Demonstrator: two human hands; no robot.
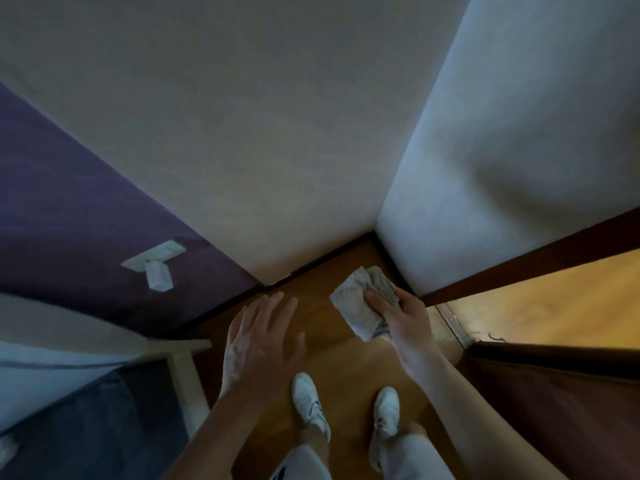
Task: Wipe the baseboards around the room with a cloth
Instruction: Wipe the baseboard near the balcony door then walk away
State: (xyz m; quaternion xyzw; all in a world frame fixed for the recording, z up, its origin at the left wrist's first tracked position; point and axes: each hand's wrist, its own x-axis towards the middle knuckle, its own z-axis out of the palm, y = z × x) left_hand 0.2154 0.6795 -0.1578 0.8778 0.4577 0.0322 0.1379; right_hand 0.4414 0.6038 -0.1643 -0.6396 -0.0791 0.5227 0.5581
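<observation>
Cloth [360,306] first: pale, crumpled, bunched in my right hand [398,317], thumb on top and fingers curled round it, up at about 1 o'clock from my feet. Its upper edge overlaps the foot of the white wall on that side; whether it touches the dark strip there I cannot tell. The baseboard [318,259] is that dark strip along the bottom of the beige wall, running from 11 o'clock to the room corner at 12 o'clock, and it carries on under the purple wall [86,209] toward 9 o'clock.

My left hand [259,337] is released, fingers straight and spread, palm down, grasping nothing. It hovers over the wooden floor [346,368] at 11 o'clock, fingertips close to the strip, contact unclear.

Down at 6 o'clock, two white shoes [308,403] stand on the floor, toes toward the corner. On the purple wall at 9 o'clock sits a white socket plate [156,265] with a white plug in it. At 3 o'clock there is a dark brown door frame [519,265] with brighter wood floor beyond it, and a metal threshold strip [453,322] at its foot. A pale furniture leg [187,382] stands at 8 o'clock. The picture is slightly blurred.
</observation>
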